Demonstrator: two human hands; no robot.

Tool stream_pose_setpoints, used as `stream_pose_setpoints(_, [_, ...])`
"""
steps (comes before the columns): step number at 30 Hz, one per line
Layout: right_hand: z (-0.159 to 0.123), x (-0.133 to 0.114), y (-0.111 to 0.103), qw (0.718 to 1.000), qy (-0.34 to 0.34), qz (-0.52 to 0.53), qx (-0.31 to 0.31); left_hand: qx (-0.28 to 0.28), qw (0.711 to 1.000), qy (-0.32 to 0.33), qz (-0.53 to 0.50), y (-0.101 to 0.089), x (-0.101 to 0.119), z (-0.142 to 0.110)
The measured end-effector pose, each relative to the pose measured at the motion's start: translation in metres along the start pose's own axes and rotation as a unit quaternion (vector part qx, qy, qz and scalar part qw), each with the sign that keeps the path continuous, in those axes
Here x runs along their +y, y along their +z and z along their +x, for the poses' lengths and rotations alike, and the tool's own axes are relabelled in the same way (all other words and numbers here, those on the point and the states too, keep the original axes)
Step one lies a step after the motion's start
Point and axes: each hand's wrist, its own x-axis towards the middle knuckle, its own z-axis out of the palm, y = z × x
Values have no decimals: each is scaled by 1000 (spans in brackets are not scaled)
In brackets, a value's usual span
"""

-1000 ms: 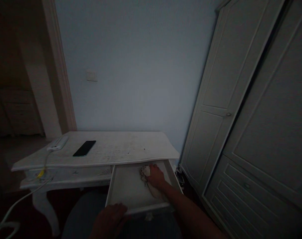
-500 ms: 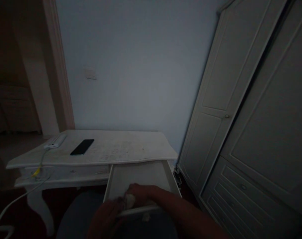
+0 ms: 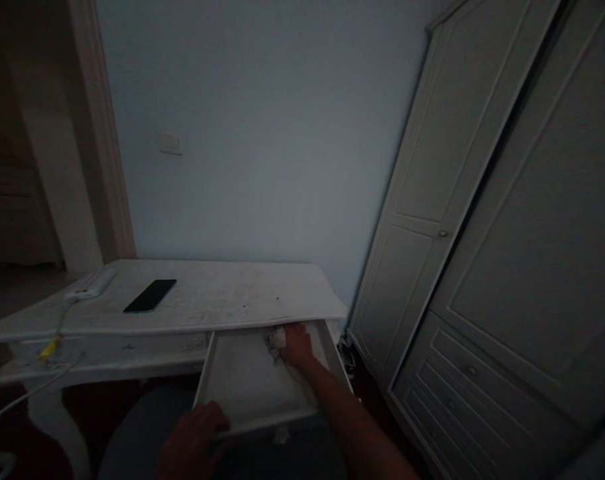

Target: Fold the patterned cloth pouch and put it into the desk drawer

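A white drawer [image 3: 247, 380] is pulled out of the white desk [image 3: 242, 287]. Deep inside it, near its back, my right hand [image 3: 297, 347] is closed on a crumpled, pale cloth [image 3: 273, 341] pressed to the drawer floor. Part of the cloth is hidden under the fingers. At the drawer's front left corner, my left hand [image 3: 197, 430] has its fingers curled over the edge, with the thumb outside the front panel.
On the desktop lie a dark phone [image 3: 150, 296] and a white power strip [image 3: 91, 285] with a cable. A yellow tag [image 3: 48, 349] hangs at the desk's left front. A wardrobe [image 3: 432, 220] stands to the right; a plain wall [image 3: 262, 133] is behind the desk.
My right hand has moved with the cloth from the drawer's front to its back. My left hand has come away from the cloth to the front left corner. The view has shifted slightly right.
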Motion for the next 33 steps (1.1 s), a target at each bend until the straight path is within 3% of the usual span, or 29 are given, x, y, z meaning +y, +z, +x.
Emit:
stream_pose_setpoints(3, [15,-52,19,1000,0,26,-6,-14,1000,-17,-20,1,-2,0])
stream_pose_setpoints(7, [16,-116,44,994,-72,58,-62,-28,999,-20,-34,9,-9,-8])
stream_pose_setpoints(11, [7,-134,57,980,-159,46,-111,-9,1000,-25,-17,20,-15,-17])
stream_pose_setpoints(17, [-10,-116,64,906,-376,-32,-194,14,1000,-5,-6,20,-16,-15])
stream_pose_setpoints(20, [-16,-104,57,890,-396,-39,-223,39,999,24,-16,15,-15,-11])
stream_pose_setpoints(23, [-21,-70,36,881,-394,-53,-256,44,999,21,-16,8,-12,-7])
stream_pose_setpoints(25, [-26,-35,19,889,-382,-76,-240,5,1000,-6,-25,3,-7,-3])
stream_pose_setpoints(29, [-35,37,-9,958,-246,-102,-109,-25,999,-21,-37,0,-4,1])
stream_pose_setpoints(31, [-33,58,-17,981,-164,-97,-43,-16,999,-13,-35,2,-5,1])
stream_pose_setpoints(33, [-26,62,-19,991,-104,-89,1,-7,999,-6,-38,5,-7,0])
